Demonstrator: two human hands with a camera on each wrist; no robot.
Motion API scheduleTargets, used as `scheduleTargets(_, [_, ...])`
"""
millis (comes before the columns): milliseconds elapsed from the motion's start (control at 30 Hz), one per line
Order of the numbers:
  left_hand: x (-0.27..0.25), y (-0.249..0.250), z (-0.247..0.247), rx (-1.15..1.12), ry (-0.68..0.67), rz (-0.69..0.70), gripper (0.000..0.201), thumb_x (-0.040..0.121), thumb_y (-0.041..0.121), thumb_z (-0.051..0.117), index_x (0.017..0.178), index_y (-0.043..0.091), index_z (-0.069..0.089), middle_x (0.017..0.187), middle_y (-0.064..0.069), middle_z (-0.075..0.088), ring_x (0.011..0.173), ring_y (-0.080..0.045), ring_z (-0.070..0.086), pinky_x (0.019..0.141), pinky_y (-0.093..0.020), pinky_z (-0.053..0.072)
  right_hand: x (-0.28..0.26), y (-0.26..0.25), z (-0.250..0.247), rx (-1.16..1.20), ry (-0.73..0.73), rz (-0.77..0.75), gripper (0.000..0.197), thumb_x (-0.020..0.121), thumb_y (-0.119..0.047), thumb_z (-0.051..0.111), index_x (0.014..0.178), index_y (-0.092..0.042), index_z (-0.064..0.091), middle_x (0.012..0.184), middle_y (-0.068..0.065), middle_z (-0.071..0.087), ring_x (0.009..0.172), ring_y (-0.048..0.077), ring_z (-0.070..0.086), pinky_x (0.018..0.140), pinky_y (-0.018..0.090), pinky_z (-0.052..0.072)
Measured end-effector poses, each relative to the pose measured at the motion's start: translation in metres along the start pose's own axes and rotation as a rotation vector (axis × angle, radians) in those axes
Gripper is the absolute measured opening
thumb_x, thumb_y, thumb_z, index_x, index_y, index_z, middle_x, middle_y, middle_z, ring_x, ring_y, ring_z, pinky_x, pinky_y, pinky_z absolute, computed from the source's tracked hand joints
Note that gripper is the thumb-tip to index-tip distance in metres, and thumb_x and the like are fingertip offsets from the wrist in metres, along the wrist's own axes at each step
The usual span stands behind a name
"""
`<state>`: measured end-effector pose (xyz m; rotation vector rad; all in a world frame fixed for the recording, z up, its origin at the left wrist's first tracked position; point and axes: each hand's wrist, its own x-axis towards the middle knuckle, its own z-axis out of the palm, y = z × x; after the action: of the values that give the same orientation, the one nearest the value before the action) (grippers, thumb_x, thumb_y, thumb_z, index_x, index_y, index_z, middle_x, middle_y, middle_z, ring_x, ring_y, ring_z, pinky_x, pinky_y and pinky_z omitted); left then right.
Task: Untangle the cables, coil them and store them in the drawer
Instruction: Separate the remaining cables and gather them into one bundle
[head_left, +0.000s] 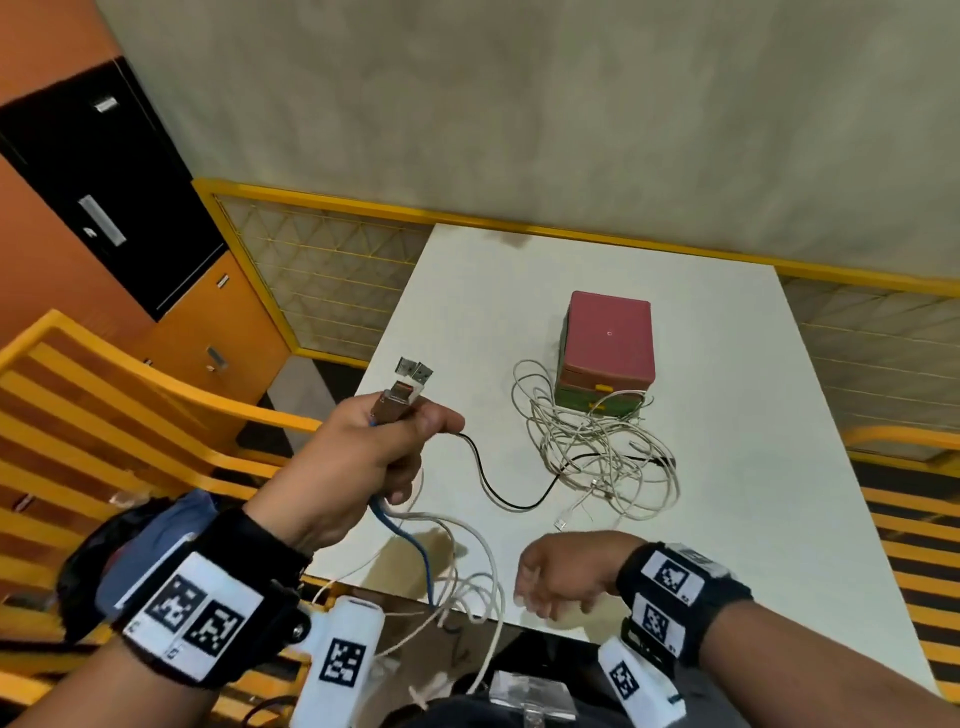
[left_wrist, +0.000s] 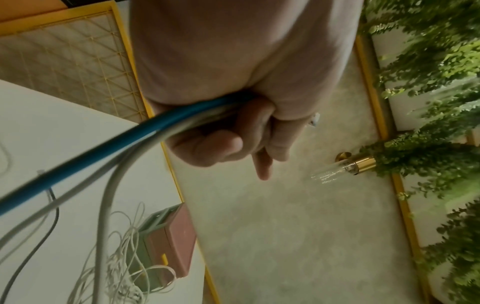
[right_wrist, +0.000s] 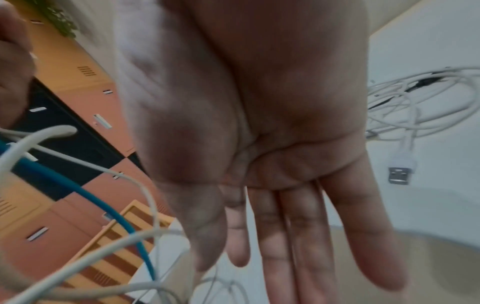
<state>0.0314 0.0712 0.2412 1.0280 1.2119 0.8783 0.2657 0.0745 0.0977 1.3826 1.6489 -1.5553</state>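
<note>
Currently untangling: left hand (head_left: 358, 457) fisting plug ends (head_left: 410, 382), blue cable (head_left: 410, 545) and white leads dangling below grip; right hand (head_left: 561, 574) spread, empty, probably next stripping slack downward

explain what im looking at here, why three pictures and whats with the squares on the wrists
No machine here: a person works with bare hands, wearing wristbands printed with black-and-white marker squares. The large picture comes from a camera on the head, looking down; the other two come from cameras on each wrist, looking along the palm.

The left hand grips a bunch of cables, among them a blue cable and white ones, with USB plugs sticking up above the fist. The right hand is open and holds nothing.

On the white table lies a tangle of white cables, with a black cable running from it to the left hand. Behind the tangle stands a small drawer box with a pink top.
</note>
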Motion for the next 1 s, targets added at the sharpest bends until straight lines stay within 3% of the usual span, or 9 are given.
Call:
scheduleTargets(67, [0.0, 0.0, 0.0, 0.005, -0.018, 0.008, 0.027, 0.1, 0.018, 0.049, 0.1, 0.0, 0.07, 0.054, 0.001, 0.03, 0.044, -0.012, 0.026, 0.043, -0.025, 0.03, 0.006, 0.012, -0.008, -0.058, 0.111, 0.035, 0.031, 0.084, -0.017, 0.051, 0.11, -0.012, 0.067, 0.095, 0.001, 0.071, 0.081, 0.018, 0.065, 0.063, 0.027, 0.045])
scheduleTargets(133, [0.001, -0.001, 0.0, 0.025, -0.034, 0.014, 0.032, 0.1, 0.023, 0.048, 0.1, -0.001, 0.07, 0.055, 0.0, 0.028, 0.045, -0.013, 0.025, 0.047, -0.028, 0.028, 0.012, 0.029, -0.018, -0.193, 0.355, 0.042, 0.027, 0.087, -0.018, 0.05, 0.105, -0.008, 0.067, 0.105, 0.008, 0.069, 0.089, 0.023, 0.062, 0.069, 0.029, 0.046])
scheduleTargets(233, [0.004, -0.005, 0.005, 0.053, -0.023, 0.018, 0.037, 0.101, 0.026, 0.045, 0.1, -0.002, 0.07, 0.052, 0.002, 0.03, 0.043, -0.013, 0.027, 0.049, -0.03, 0.033, 0.018, 0.057, -0.029, -0.258, 0.733, 0.066, 0.028, 0.092, -0.015, 0.048, 0.114, -0.02, 0.064, 0.118, 0.007, 0.061, 0.105, 0.026, 0.06, 0.081, 0.031, 0.048])
scheduleTargets(433, [0.01, -0.009, 0.018, -0.004, -0.053, 0.041, 0.048, 0.092, 0.039, 0.046, 0.096, -0.001, 0.073, 0.053, -0.002, 0.038, 0.047, -0.017, 0.043, 0.053, -0.029, 0.041, 0.04, 0.079, -0.026, -0.6, 0.795, 0.067, 0.048, 0.09, -0.01, 0.044, 0.134, -0.027, 0.052, 0.127, 0.008, 0.047, 0.115, 0.032, 0.047, 0.075, 0.035, 0.043])
scheduleTargets(533, [0.011, -0.009, 0.026, -0.033, -0.102, 0.073, 0.049, 0.088, 0.042, 0.047, 0.093, 0.002, 0.075, 0.059, -0.007, 0.054, 0.063, -0.025, 0.061, 0.069, -0.04, 0.056, 0.05, 0.077, -0.02, -0.687, 0.861, 0.088, 0.033, 0.088, -0.011, 0.052, 0.116, -0.023, 0.061, 0.119, 0.008, 0.052, 0.108, 0.033, 0.05, 0.069, 0.035, 0.04])
scheduleTargets(633, [0.014, -0.007, 0.035, -0.05, -0.157, 0.115, 0.048, 0.098, 0.043, 0.045, 0.095, 0.008, 0.078, 0.075, -0.011, 0.07, 0.089, -0.037, 0.07, 0.092, -0.056, 0.052, 0.052, 0.073, -0.02, -0.71, 0.917, 0.086, 0.01, 0.071, -0.017, 0.074, 0.079, -0.022, 0.069, 0.094, 0.004, 0.059, 0.089, 0.03, 0.057, 0.058, 0.033, 0.035])
scheduleTargets(767, [0.03, -0.004, 0.051, -0.002, -0.204, 0.122, 0.044, 0.099, 0.042, 0.043, 0.101, 0.015, 0.077, 0.095, -0.01, 0.076, 0.101, -0.029, 0.07, 0.093, -0.051, 0.051, 0.043, 0.08, -0.033, -0.197, 1.058, -0.119, 0.019, 0.088, -0.011, 0.057, 0.094, -0.018, 0.073, 0.103, 0.006, 0.059, 0.104, 0.03, 0.055, 0.074, 0.03, 0.046])
scheduleTargets(867, [0.047, -0.008, 0.07, 0.058, -0.189, 0.097, 0.038, 0.102, 0.038, 0.045, 0.107, 0.014, 0.074, 0.096, -0.004, 0.075, 0.098, -0.022, 0.07, 0.088, -0.043, 0.051, 0.004, 0.066, -0.053, 0.323, 1.225, -0.293, 0.008, 0.088, -0.011, 0.067, 0.087, -0.012, 0.075, 0.089, 0.005, 0.065, 0.085, 0.021, 0.061, 0.066, 0.005, 0.04])
scheduleTargets(1000, [0.068, -0.013, 0.098, 0.115, -0.169, 0.074, 0.035, 0.102, 0.035, 0.045, 0.118, 0.014, 0.069, 0.111, -0.005, 0.073, 0.099, -0.013, 0.069, 0.09, -0.037, 0.049, -0.056, 0.042, -0.079, 0.68, 1.351, -0.454, 0.013, 0.082, -0.01, 0.075, 0.082, -0.017, 0.064, 0.077, 0.005, 0.065, 0.067, 0.013, 0.056, 0.064, 0.024, 0.047])
